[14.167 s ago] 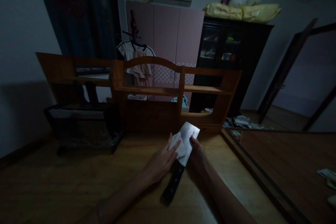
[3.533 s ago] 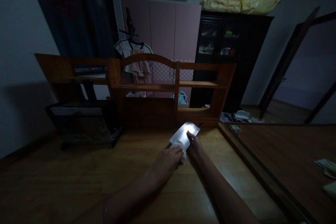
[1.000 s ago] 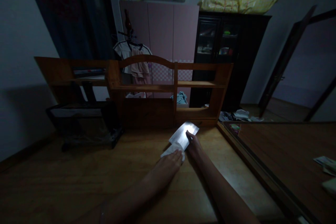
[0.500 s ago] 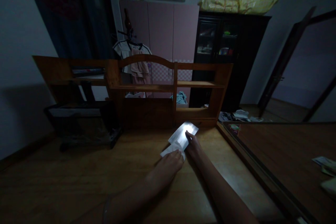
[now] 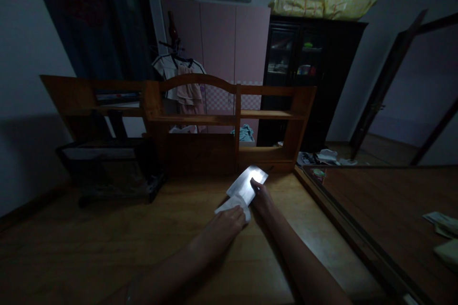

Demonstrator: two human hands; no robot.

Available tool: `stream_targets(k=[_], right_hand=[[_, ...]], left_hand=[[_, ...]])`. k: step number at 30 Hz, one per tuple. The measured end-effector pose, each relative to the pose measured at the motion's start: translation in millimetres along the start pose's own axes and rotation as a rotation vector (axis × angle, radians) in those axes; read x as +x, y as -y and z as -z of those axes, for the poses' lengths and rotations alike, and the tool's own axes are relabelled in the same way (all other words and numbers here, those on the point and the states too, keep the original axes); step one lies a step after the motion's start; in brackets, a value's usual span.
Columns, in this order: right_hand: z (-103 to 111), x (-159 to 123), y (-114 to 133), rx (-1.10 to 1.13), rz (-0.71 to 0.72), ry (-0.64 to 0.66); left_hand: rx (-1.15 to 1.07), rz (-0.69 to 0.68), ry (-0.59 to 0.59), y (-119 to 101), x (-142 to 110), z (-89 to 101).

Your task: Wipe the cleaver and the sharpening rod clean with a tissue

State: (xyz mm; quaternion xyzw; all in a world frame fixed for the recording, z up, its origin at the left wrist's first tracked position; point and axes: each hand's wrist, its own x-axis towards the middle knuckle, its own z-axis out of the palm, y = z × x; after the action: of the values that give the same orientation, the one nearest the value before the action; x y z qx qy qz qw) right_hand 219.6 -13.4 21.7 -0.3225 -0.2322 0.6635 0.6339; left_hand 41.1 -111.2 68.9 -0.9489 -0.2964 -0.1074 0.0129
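Well, my L hand (image 5: pixel 228 224) grips prob. a white cloth (image 5: pixel 232 202) against the shiny blade (image 5: pixel 242 186). My R hand (image 5: pixel 262 199) pinches its R side.

Dim, cool light fills the frame, with white glare on the blade (image 5: pixel 240 186) at centre and faint sheen on the tabletop (image 5: pixel 315 240)

Brown wood tabletop (image 5: pixel 107 240), w/ wooden shelf unit (image 5: pixel 200 155) standing along its far edge & dark boxy item (image 5: pixel 107 172) on far L; flat items (image 5: pixel 117 98) on shelf's upper L.
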Motion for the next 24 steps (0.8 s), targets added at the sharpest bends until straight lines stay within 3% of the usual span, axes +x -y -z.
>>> stream_targets(k=[3,11,19,24], right_hand=[[-2,-3,1,0.005,-0.059,0.002],[-5,-7,2,0.058,-0.054,-0.024],[-4,-4,3,0.07,-0.034,-0.043],[-3,-4,3,0.071,-0.03,-0.06]], left_hand=[[0.054,-0.027,0.018,-1,-13,-1.2],[0.115,-0.121,0.002,7,-51,-7.6],[-0.07,0.038,0.196,-16,-70,49.8],[-0.16,0.049,0.172,-16,-68,50.7]])
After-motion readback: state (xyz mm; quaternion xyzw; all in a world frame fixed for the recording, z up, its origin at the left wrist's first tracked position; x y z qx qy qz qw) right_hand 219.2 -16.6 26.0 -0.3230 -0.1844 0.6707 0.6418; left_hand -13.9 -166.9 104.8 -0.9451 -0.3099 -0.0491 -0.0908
